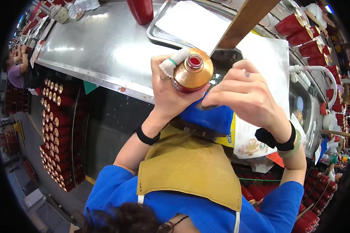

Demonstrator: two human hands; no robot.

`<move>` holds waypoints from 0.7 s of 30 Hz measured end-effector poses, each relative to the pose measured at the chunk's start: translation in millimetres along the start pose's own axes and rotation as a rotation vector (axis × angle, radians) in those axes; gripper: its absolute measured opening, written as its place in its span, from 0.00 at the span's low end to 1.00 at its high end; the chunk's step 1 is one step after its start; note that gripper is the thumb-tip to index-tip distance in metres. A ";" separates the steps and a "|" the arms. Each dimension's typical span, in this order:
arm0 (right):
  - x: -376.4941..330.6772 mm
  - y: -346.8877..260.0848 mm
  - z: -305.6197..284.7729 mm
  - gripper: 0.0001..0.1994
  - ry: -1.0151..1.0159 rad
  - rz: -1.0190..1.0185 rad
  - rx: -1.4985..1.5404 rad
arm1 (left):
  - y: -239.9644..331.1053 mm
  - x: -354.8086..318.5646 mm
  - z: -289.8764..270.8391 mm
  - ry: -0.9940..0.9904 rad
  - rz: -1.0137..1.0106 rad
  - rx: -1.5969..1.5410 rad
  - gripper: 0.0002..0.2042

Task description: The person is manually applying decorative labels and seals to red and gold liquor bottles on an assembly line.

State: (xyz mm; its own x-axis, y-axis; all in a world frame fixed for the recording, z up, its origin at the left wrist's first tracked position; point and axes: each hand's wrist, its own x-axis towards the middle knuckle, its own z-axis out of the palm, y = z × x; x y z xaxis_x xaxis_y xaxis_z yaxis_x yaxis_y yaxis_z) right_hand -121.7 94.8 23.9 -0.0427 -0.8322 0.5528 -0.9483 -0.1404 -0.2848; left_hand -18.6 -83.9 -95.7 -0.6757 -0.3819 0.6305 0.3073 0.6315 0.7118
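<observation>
1. The left hand (171, 91) grips a red bottle (192, 72) with a gold shoulder and open neck; its fingers are closed around the bottle's far side, and the index finger wears a white wrapped bandage (174, 62).
2. The bottle is held up in the air in front of the person's chest, above the near edge of the metal surface (101, 42), with its mouth turned toward the camera. Only the gold top and a sliver of red body show; the rest is hidden behind the hands and cloth.
3. The right hand (247, 97) presses a blue cloth (208, 116) against the bottle's lower part, fingers curled shut on the cloth. The fingertips are partly buried in its folds, so their exact contact with the bottle cannot be made out.
4. Below the cloth lies a tan apron (186, 167) over blue sleeves.
5. On the surface stand a metal tray (159, 33) lined with white paper and, beside it, a red bottle body (140, 9) cut off by the top edge.
6. A wooden bar (243, 21) crosses over the tray and hides part of it.
7. Rows of red bottles with gold tops (56, 128) fill crates at the left, below the surface; more lie at the upper right (305, 37), blurred and bent by the lens.
8. Another person (14, 72) works at the far left, small and hard to make out.
</observation>
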 end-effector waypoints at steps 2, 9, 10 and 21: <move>-0.6 2.6 -2.2 0.10 0.067 0.051 0.022 | -2.0 2.5 -2.0 -0.035 -0.013 -0.071 0.42; -8.0 8.9 7.2 0.09 0.076 -0.010 0.072 | -10.9 -1.4 9.4 -0.019 0.026 -0.254 0.46; -11.2 4.4 8.5 0.09 0.008 -0.125 0.063 | -13.2 -5.7 12.8 0.004 0.050 -0.202 0.47; -9.8 0.2 8.3 0.06 0.166 -0.064 -0.018 | -27.7 -32.8 14.4 -0.044 -0.288 -0.299 0.51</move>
State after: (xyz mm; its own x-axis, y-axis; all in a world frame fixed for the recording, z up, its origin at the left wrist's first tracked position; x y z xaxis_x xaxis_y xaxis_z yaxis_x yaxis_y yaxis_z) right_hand -118.8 98.5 11.9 -0.0315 -0.7218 0.6913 -0.9562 -0.1796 -0.2311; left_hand -14.6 -79.1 -140.6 -0.7882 -0.4812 0.3838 0.2787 0.2769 0.9196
